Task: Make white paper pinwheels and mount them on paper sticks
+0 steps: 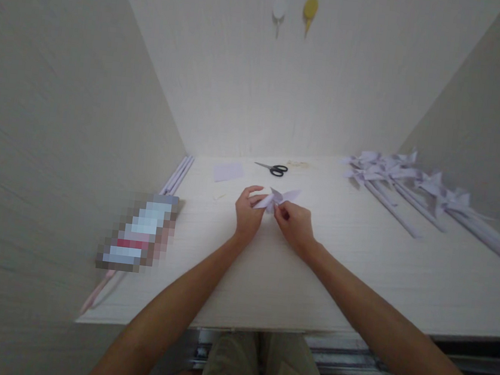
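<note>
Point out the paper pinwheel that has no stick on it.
The lilac pinwheel pinched between the left hand and right hand. The other pinwheels lie grouped at the far right, each on a long stick.

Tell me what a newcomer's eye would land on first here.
The left hand and right hand pinch a folded lilac paper at the middle of the table. Finished paper pinwheels on sticks lie in a row at the right, and black scissors lie just beyond the hands.
</note>
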{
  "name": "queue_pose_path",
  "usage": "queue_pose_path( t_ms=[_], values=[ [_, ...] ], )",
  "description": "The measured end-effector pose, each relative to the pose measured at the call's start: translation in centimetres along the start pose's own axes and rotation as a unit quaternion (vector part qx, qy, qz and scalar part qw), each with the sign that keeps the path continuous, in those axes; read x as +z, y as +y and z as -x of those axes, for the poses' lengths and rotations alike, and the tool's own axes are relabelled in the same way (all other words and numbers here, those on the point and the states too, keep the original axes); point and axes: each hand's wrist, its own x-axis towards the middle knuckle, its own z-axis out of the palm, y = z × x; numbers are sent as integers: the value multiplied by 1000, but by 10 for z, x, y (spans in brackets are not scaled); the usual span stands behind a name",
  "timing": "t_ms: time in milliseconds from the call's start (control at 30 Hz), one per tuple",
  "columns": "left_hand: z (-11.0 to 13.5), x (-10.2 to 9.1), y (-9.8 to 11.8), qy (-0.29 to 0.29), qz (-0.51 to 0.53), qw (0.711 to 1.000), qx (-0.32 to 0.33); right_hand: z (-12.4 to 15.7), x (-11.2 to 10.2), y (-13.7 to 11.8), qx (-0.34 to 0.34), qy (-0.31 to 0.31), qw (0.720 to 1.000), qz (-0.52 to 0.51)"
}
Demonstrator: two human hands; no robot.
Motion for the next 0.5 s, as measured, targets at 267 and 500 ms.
queue_pose_path(
  t_ms=[267,500],
  values=[
    [1,0,1,0,2,1000,-19,-1,2,1,9,-17,1000,-10],
    [1,1,2,0,-20,1000,-20,-2,3,1,43,-25,998,-27]
  ],
)
